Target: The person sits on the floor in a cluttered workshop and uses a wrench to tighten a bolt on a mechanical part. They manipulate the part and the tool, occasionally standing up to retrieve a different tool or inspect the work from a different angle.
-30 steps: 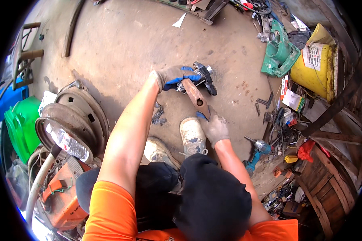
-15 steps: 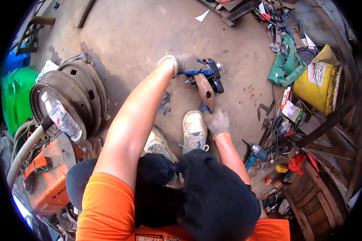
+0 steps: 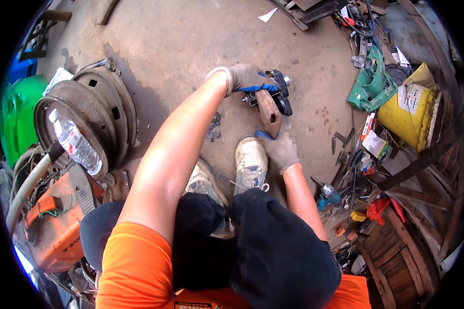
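Observation:
My left hand [image 3: 247, 80], in a grey work glove with blue fingertips, is closed on a black metal part [image 3: 282, 92] with a bright round end. A rusty brown metal piece [image 3: 268, 112], tapered and with a hole near its lower end, lies against the black part below those fingers. My right hand [image 3: 283, 150], gloved alike, is closed around the brown piece's lower tip, its blue fingertips showing at the left of it. Some of its fingers are hidden. Both parts are held above the floor, just ahead of my shoes [image 3: 251, 157].
At the left stand rusty wheel rims [image 3: 95, 105], a plastic bottle [image 3: 75, 141] and an orange machine [image 3: 54, 221]. To the right are a green tool casing [image 3: 372, 85], a yellow bucket [image 3: 410, 113] and a blue power tool [image 3: 327, 194]. Small dark scraps [image 3: 214, 126] lie near my feet.
Both hands and the two metal parts have shifted slightly to the right. My right hand has also moved a little forward and shows more of its back; the grips look the same.

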The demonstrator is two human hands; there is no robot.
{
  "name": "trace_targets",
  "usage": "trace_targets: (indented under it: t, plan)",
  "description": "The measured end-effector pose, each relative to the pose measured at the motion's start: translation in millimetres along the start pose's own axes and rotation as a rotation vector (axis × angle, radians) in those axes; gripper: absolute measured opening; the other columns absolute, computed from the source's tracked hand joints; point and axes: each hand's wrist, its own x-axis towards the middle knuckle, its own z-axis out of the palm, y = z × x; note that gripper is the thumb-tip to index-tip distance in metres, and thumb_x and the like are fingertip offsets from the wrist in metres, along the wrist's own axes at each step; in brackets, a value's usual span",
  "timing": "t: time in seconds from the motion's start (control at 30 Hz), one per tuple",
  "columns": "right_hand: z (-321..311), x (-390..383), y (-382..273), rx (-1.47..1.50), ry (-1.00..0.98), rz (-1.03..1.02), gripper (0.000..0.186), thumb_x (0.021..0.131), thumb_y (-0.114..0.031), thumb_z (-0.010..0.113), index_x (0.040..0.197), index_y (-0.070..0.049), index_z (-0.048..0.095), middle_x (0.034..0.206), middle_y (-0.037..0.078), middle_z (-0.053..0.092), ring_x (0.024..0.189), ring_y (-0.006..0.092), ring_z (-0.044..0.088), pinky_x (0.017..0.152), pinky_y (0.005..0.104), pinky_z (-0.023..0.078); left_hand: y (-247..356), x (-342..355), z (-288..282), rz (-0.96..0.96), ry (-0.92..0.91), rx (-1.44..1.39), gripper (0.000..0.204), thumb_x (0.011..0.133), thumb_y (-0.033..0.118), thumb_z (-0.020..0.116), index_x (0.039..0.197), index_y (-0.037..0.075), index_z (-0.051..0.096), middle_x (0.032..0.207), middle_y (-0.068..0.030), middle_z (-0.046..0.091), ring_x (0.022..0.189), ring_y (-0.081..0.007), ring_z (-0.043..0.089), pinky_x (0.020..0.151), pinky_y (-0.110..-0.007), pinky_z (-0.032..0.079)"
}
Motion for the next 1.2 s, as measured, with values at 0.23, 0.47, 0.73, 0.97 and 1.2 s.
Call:
trace_targets:
  t: [0.23, 0.47, 0.73, 0.97, 1.2]
  plan:
    - [6.5, -1.6, 6.4, -0.135, -0.047, 0.198, 0.064, 0.08, -0.036, 0.08, 0.13, -0.001, 0.059, 0.121, 0.026, 0.063, 0.11, 0.0453, 0.063, 0.096, 0.0496, 0.051, -2.4, 4.3, 2.4, -0.032, -0.018, -0.051, 0.051, 0.09, 0.049, 0.067, 0.117, 0.006, 0.073, 0.099, -0.0113, 0.073, 0.089, -0.0177, 0.066, 0.079, -0.036, 0.054]
    - [3.8, -3.1, -6.7, -0.12, 0.011, 0.189, 0.063, 0.08, -0.035, 0.08, 0.129, 0.0, 0.059, 0.12, 0.026, 0.062, 0.114, 0.0432, 0.06, 0.098, 0.0496, 0.05, 3.2, -8.3, 5.5, 0.004, -0.008, -0.194, 0.047, 0.095, 0.043, 0.064, 0.115, 0.002, 0.073, 0.101, -0.0091, 0.073, 0.09, -0.0166, 0.064, 0.082, -0.034, 0.053]
    - [6.4, -0.6, 16.2, -0.097, 0.012, 0.065, 0.054, 0.081, -0.029, 0.077, 0.127, -0.005, 0.062, 0.117, 0.024, 0.065, 0.106, 0.0441, 0.064, 0.091, 0.0501, 0.053, -5.9, -1.5, 13.2, 0.026, 0.032, -0.236, 0.044, 0.098, 0.037, 0.063, 0.12, 0.0, 0.07, 0.11, -0.01, 0.073, 0.098, -0.0159, 0.064, 0.09, -0.033, 0.052]
    - [9.9, -3.8, 7.6, -0.098, 0.039, 0.119, 0.055, 0.082, -0.03, 0.077, 0.129, -0.005, 0.061, 0.119, 0.024, 0.064, 0.109, 0.0435, 0.063, 0.094, 0.05, 0.052, -10.7, -3.2, 14.6, 0.076, 0.01, -0.222, 0.041, 0.1, 0.036, 0.06, 0.121, 0.001, 0.068, 0.111, -0.0098, 0.071, 0.098, -0.0159, 0.064, 0.09, -0.033, 0.052]
    - [10.5, -5.1, 13.8, -0.062, 0.012, 0.114, 0.058, 0.083, -0.028, 0.076, 0.132, -0.003, 0.058, 0.122, 0.025, 0.062, 0.114, 0.0428, 0.06, 0.098, 0.0498, 0.049, -10.0, -1.2, 11.6, 0.11, -0.03, -0.21, 0.039, 0.101, 0.032, 0.058, 0.125, 0.002, 0.067, 0.119, -0.0126, 0.069, 0.107, -0.0187, 0.063, 0.095, -0.035, 0.05]
